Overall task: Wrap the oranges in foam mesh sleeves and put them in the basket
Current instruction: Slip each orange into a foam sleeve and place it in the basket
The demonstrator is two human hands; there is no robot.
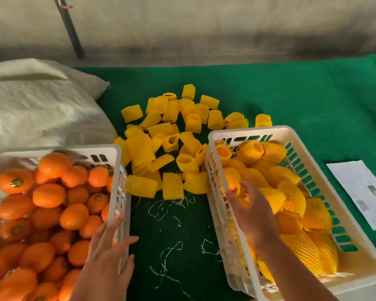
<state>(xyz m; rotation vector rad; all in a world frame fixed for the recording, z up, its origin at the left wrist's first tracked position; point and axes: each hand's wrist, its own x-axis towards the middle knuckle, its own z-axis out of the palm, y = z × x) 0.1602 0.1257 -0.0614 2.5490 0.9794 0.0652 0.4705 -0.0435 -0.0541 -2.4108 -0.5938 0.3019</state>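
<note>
Head view: your right hand (251, 211), fingers curled on a sleeved orange (233, 181), lowers it into the basket (356, 231); left hand (111, 255), fingers straight, rests on the crate (117, 153); cup each firm orange around its soft, springy sleeve.

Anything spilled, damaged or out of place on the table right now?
Mostly tidy. Loose white threads lie scattered on the green cloth between the two baskets, like frayed scraps. The empty foam sleeves sit in a loose heap, not stacked. No fruit has spilled.

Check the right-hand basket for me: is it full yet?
Not full. The right basket holds many wrapped oranges, but its near right corner still shows bare floor, and the pile sits below the rim.
</note>
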